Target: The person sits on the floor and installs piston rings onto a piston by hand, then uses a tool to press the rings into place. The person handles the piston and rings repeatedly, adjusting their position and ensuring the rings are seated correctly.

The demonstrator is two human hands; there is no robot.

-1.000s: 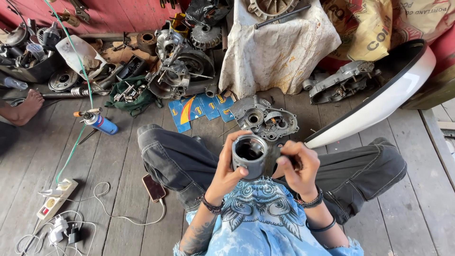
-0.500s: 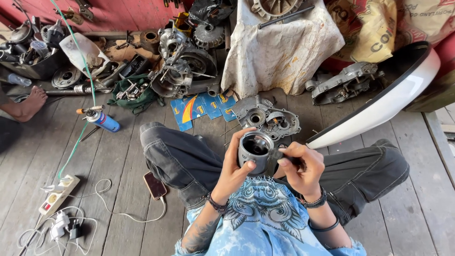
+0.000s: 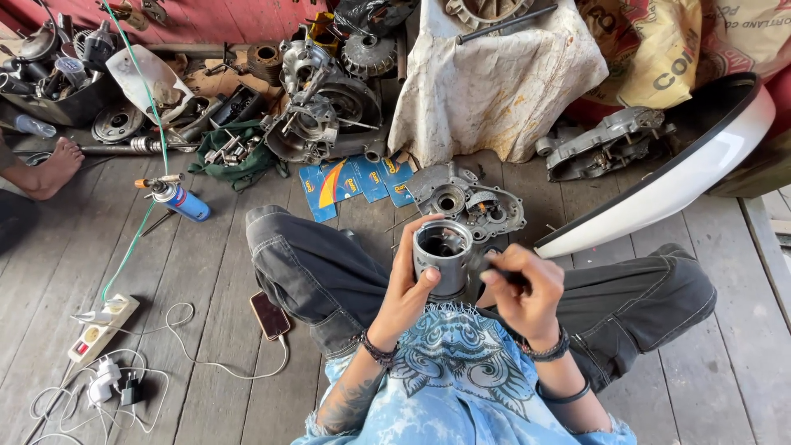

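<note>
I sit cross-legged on a wooden plank floor. My left hand [image 3: 405, 290] grips a round metal piston [image 3: 442, 255], open end up, held above my lap. My right hand [image 3: 525, 290] is closed on a thin dark tool [image 3: 493, 274] whose tip rests against the piston's right side. Just beyond the piston, on the floor, lies a grey engine case half [image 3: 466, 200].
Blue cards [image 3: 356, 183] lie ahead of my knees. An engine block [image 3: 322, 115], loose parts, a stained cloth [image 3: 494, 78] and a white curved panel [image 3: 671, 185] line the back. A blue gas torch [image 3: 180, 200], phone [image 3: 269, 315] and power strip [image 3: 102, 328] lie left. Another person's bare foot [image 3: 51, 169] is far left.
The piston and both hands have shifted slightly right and lower in view. My right hand has moved in closer against the piston's side.
</note>
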